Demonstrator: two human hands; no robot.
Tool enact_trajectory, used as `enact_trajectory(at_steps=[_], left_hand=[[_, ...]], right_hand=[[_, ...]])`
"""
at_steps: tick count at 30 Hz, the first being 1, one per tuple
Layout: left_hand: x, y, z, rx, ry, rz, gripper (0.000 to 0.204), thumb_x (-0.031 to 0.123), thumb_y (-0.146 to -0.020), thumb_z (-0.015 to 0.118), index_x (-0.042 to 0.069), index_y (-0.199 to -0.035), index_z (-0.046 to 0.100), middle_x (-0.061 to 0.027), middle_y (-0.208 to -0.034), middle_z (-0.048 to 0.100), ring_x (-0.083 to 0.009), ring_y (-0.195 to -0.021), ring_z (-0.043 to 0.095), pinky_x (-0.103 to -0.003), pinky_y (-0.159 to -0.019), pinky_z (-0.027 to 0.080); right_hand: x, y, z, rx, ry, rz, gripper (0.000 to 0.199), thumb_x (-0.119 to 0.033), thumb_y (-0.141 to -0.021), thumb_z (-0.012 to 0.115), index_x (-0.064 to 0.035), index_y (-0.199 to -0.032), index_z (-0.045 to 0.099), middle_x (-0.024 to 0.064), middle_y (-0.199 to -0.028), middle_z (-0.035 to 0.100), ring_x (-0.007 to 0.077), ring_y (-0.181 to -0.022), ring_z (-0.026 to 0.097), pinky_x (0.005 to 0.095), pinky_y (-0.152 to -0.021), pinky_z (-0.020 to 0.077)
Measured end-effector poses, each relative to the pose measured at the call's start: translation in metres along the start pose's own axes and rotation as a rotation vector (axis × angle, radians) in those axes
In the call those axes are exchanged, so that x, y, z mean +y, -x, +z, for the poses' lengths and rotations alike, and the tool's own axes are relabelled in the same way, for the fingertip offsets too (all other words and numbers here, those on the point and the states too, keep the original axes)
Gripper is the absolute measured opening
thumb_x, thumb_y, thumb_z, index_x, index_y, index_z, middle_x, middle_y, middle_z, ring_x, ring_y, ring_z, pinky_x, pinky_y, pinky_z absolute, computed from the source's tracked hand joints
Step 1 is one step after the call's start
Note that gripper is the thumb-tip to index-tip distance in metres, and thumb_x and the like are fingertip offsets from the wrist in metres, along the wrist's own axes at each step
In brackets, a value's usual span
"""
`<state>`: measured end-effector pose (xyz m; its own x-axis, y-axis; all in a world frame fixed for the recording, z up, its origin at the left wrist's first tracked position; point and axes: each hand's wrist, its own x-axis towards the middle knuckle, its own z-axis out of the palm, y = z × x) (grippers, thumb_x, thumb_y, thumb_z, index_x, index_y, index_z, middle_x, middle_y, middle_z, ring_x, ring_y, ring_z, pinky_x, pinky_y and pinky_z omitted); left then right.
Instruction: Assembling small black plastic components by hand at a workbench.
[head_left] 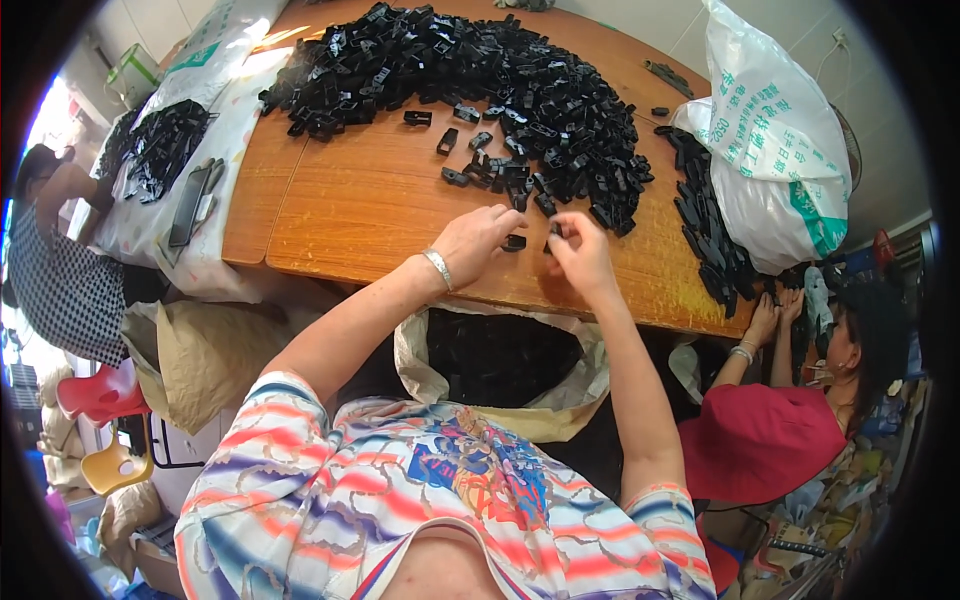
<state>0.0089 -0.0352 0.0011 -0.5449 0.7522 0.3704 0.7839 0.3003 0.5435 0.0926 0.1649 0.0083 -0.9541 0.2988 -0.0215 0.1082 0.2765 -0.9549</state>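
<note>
While the left hand [472, 246] curls near a loose part [514, 243], the right hand [586, 262] pinches a black part [554, 236]

Where a pale cover [140, 225] spreads at far left, a dark pile [168, 140] lies close to a person in a checked top [68, 265], likely for easy reach. Next, across the worktop [350, 200], a heap of small black pieces [430, 60] arches round the far side, which seems to leave bare wood for the hands. Bent fingers hide the left grip, so I cannot tell whether it holds anything. Below the near edge, a sack [505, 422] gapes upward, apparently set close to stay within reach. Thumb and finger press together on the right hand's part, a grip that suits something so small. Farther right, long black pieces [705, 230] lie in a strip beside a white bag [780, 150], probably so the co-worker in red [765, 440] can get at them.
</note>
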Motion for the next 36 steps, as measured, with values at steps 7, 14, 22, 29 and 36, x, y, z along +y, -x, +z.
enact_trajectory(at_steps=[7, 14, 22, 29, 36], left_hand=[[-0.004, 0.016, -0.008, 0.077, 0.004, -0.056, 0.035, 0.009, -0.072, 0.078, 0.006, -0.104, 0.063, -0.0108, -0.1, 0.058, -0.0302, -0.098, 0.057, -0.039, -0.086, 0.05], [-0.008, 0.016, 0.003, 0.118, -0.019, -0.027, 0.022, 0.014, -0.074, 0.077, 0.005, -0.092, 0.067, -0.0088, -0.089, 0.058, -0.0293, -0.091, 0.054, -0.038, -0.082, 0.047], [-0.01, 0.019, 0.005, 0.129, 0.006, -0.029, 0.022, 0.013, -0.073, 0.077, 0.005, -0.091, 0.068, -0.0092, -0.09, 0.06, -0.0296, -0.091, 0.055, -0.039, -0.082, 0.047], [-0.01, 0.017, 0.004, 0.115, 0.02, -0.045, 0.022, 0.013, -0.072, 0.076, 0.005, -0.091, 0.068, -0.0089, -0.091, 0.06, -0.03, -0.093, 0.055, -0.039, -0.083, 0.047], [-0.006, 0.014, 0.002, 0.116, 0.003, -0.033, 0.022, 0.015, -0.072, 0.077, 0.007, -0.091, 0.068, -0.0086, -0.091, 0.061, -0.0298, -0.094, 0.055, -0.039, -0.084, 0.047]], right_hand=[[-0.001, 0.047, -0.006, 0.137, 0.865, -0.211, 0.035, -0.006, -0.076, 0.075, 0.0011, -0.109, 0.064, 0.0166, -0.103, 0.065, 0.0376, -0.097, 0.064, 0.0433, -0.085, 0.0514], [-0.023, 0.035, 0.023, 0.076, 0.519, -0.485, 0.026, 0.001, -0.076, 0.076, -0.0031, -0.101, 0.07, 0.0113, -0.093, 0.061, 0.0265, -0.078, 0.064, 0.0327, -0.067, 0.0521], [-0.024, 0.026, 0.037, 0.034, 0.637, -0.479, 0.028, -0.002, -0.075, 0.077, -0.005, -0.103, 0.071, 0.0085, -0.094, 0.061, 0.0285, -0.078, 0.065, 0.0365, -0.069, 0.0525], [-0.023, 0.024, 0.036, -0.018, 0.693, -0.44, 0.029, -0.004, -0.077, 0.075, -0.0055, -0.106, 0.071, 0.0089, -0.096, 0.062, 0.0291, -0.082, 0.065, 0.0371, -0.07, 0.0528], [-0.01, 0.035, 0.041, 0.075, 0.847, -0.642, 0.031, -0.005, -0.081, 0.071, -0.0056, -0.112, 0.07, 0.011, -0.101, 0.061, 0.0314, -0.093, 0.06, 0.0394, -0.078, 0.0512]])
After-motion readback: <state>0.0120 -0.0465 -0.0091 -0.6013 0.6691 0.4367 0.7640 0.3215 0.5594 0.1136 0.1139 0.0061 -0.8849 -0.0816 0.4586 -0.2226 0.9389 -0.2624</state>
